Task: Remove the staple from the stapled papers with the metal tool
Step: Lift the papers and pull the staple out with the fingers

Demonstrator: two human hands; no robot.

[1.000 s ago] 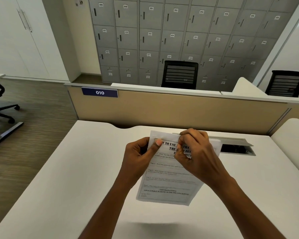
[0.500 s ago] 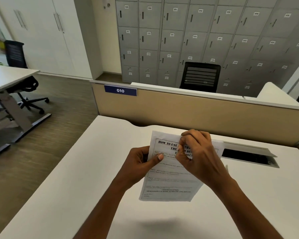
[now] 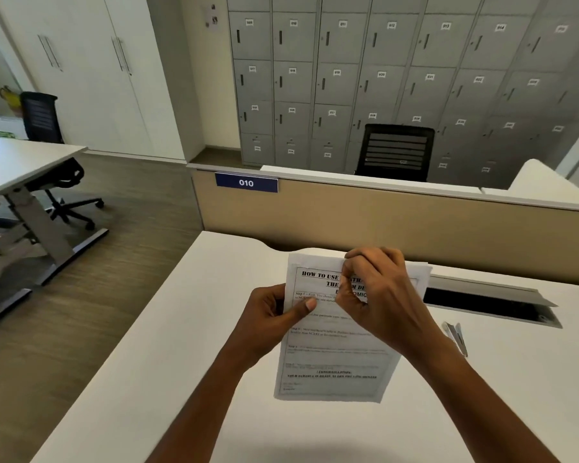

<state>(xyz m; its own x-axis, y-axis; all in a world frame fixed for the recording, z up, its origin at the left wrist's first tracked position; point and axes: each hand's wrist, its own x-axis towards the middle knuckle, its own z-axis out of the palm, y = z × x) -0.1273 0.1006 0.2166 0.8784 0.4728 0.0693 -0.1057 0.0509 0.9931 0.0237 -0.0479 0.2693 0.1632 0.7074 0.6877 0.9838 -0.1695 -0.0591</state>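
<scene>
Nearest the camera, two bare forearms reach forward over a white desk [image 3: 141,379].

The stapled papers [image 3: 335,362] are between the two hands, held clear of the desktop. The printed face is turned up toward the camera. Their long axis runs near to far, with the headed end away from the person and leaning slightly to the right. The lower edge hangs free.

The left hand [image 3: 268,319] grips the left margin of the papers. Its thumb is pressed flat on the printed face and its fingers are curled behind the sheet.

The right hand [image 3: 378,295] is at the top edge, just beyond the left hand. Its fingers are curled tight and pinch the top margin beside the heading. The staple cannot be made out under the fingers.

The metal tool [image 3: 455,337] lies on the desk just right of the right wrist, and neither hand touches it. Its long axis runs near to far, angled slightly left at the far end.

Beyond the right hand a cable hatch [image 3: 488,304] stands open in the desktop. Behind it is a beige partition [image 3: 381,225] bearing a blue label [image 3: 246,183] marked 010. Beyond that are a black chair [image 3: 395,152] and grey lockers [image 3: 381,78].
</scene>
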